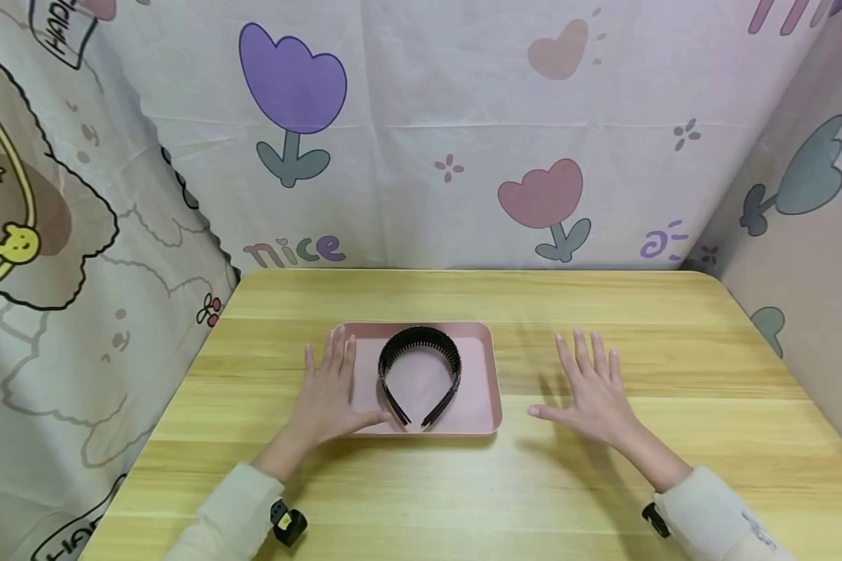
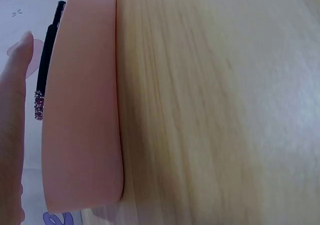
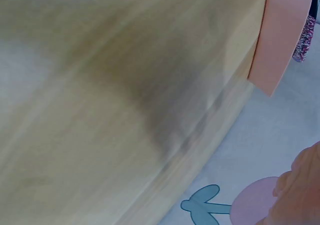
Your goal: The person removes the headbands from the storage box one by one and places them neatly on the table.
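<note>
A black toothed headband [image 1: 419, 372] lies in a shallow pink tray [image 1: 482, 382] at the middle of a wooden table [image 1: 603, 483]. My left hand [image 1: 330, 389] lies flat over the tray's left edge, fingers straight, thumb reaching toward the headband's left tip. My right hand [image 1: 592, 387] hovers or rests open on the bare wood to the right of the tray, fingers spread, holding nothing. The left wrist view shows the tray [image 2: 82, 110] edge-on, the headband [image 2: 47, 60] and a fingertip [image 2: 17, 70]. The right wrist view shows blurred wood and a tray corner [image 3: 282, 35].
Flower-printed cloth [image 1: 421, 132] walls the table at the back and on both sides. A dark band sits on each wrist over pale sleeves [image 1: 231, 514].
</note>
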The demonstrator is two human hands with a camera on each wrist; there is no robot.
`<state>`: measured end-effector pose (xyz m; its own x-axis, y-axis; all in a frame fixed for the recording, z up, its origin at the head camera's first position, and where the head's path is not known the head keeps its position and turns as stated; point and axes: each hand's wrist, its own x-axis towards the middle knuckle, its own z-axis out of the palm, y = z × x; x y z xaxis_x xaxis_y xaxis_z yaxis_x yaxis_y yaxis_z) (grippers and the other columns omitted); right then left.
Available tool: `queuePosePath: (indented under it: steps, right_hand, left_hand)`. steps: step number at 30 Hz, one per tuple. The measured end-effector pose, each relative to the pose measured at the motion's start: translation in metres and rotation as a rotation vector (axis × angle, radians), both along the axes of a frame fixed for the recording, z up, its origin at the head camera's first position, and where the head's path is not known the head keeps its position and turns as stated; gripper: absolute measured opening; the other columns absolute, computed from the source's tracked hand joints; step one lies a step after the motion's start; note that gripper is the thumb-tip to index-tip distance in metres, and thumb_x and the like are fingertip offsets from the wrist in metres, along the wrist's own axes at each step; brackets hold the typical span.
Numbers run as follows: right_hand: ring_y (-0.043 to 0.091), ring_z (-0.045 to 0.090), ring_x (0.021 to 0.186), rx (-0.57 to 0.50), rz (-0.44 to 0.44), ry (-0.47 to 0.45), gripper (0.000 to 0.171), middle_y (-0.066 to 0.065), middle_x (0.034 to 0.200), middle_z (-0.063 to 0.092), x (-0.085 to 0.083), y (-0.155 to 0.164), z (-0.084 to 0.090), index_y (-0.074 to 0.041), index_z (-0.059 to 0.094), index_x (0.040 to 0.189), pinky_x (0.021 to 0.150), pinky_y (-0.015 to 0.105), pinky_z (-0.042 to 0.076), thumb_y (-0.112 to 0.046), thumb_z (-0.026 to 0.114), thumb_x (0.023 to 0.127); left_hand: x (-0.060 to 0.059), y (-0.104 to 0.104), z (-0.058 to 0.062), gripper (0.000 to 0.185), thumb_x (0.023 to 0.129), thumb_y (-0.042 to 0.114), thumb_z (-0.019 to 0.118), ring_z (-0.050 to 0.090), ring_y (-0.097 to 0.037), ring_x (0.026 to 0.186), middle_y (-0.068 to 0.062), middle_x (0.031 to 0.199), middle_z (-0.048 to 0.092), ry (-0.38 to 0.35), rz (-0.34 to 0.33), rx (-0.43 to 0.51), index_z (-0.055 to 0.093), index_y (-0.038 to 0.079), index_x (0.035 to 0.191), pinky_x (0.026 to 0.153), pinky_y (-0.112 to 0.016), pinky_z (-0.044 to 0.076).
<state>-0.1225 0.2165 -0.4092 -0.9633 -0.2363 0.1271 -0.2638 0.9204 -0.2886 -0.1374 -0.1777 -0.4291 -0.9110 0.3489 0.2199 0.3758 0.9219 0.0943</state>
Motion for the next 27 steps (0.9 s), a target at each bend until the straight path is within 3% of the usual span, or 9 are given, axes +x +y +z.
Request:
queuePosePath:
  steps: [10,19,27]
  right_hand:
    - [0.041,-0.006,0.142,-0.066,0.045,0.041,0.116,0.026,0.153,0.005,-0.013,-0.015,0.011,-0.003,0.010,0.149,0.114,0.063,0.000,-0.058,0.071,0.067]
    - [0.047,0.008,0.139,-0.253,0.147,0.063,0.110,0.030,0.151,0.015,-0.033,-0.040,0.019,0.010,0.019,0.143,0.112,0.064,0.010,-0.038,0.080,0.066]
    - [0.045,0.021,0.137,-0.400,0.232,0.069,0.094,0.029,0.147,0.027,-0.048,-0.064,0.017,0.010,0.027,0.141,0.111,0.061,0.021,-0.024,0.079,0.071]
  left_hand:
    - [0.000,-0.009,0.004,0.127,0.065,0.080,0.054,0.007,-0.038,0.143,-0.024,0.154,0.004,-0.064,-0.003,-0.009,0.012,-0.010,0.144,0.118,-0.054,0.009]
    - [0.003,-0.016,0.008,0.126,0.062,0.075,0.062,0.014,-0.040,0.141,-0.026,0.153,0.011,-0.120,-0.014,0.060,0.018,-0.011,0.143,0.117,-0.049,0.018]
    - [0.008,-0.023,0.006,0.125,0.062,0.074,0.063,0.020,-0.042,0.139,-0.028,0.150,0.020,-0.132,-0.015,0.049,0.018,-0.010,0.143,0.116,-0.049,0.022]
